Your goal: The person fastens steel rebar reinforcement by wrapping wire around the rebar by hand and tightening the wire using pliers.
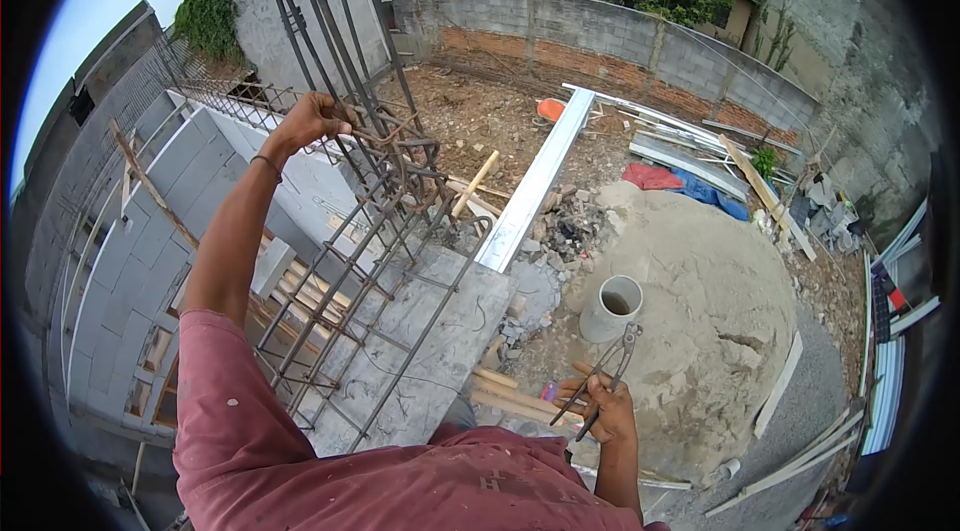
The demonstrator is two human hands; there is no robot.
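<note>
My left hand [312, 121] reaches up and is closed on the steel rebar [385, 136] where upright bars meet bent stirrups; its exact hold is partly hidden by the fingers. In my right hand [607, 409], low and to the right, are tying pincers [617, 361] with the jaws pointing up and the handles spread apart. A horizontal rebar cage [375, 301] runs from the column bars towards my body, above a grey board [440, 316].
Far below to the right lie a sand heap [700, 271] and an upright pipe [611, 309]. A long metal channel [540, 176] extends away from the board. Grey block walls [120, 281] stand at left, with wooden poles [490, 386] beside the board.
</note>
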